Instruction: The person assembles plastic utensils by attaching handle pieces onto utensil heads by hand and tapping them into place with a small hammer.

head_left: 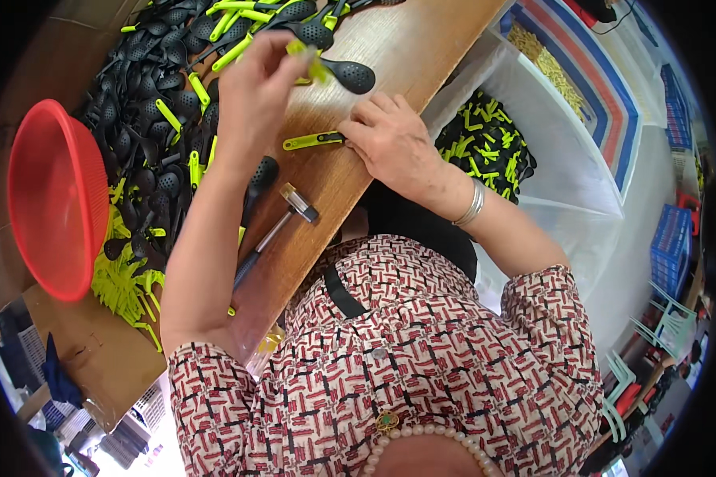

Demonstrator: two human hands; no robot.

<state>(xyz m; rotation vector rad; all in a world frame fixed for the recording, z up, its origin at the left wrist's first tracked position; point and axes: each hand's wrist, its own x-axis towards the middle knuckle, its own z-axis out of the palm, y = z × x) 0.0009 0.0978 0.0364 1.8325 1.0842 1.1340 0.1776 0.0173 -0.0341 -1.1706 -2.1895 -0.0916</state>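
Note:
Above the wooden table, my left hand pinches a small lime-green handle piece, blurred by motion. A black slotted spoon shows just beyond that piece; whether the two are joined I cannot tell. My right hand rests near the table edge, its fingers closed on the dark end of a lime-green and black utensil handle lying on the wood. The rest of that utensil is hidden under the hand. A hammer with a yellowish, see-through face lies between my forearms.
Black utensils with lime-green handles are heaped at the left and far side. A red basin stands beside loose lime-green pieces. Right of the table, a white sack holds black and green utensils; a striped bag and blue crates lie beyond.

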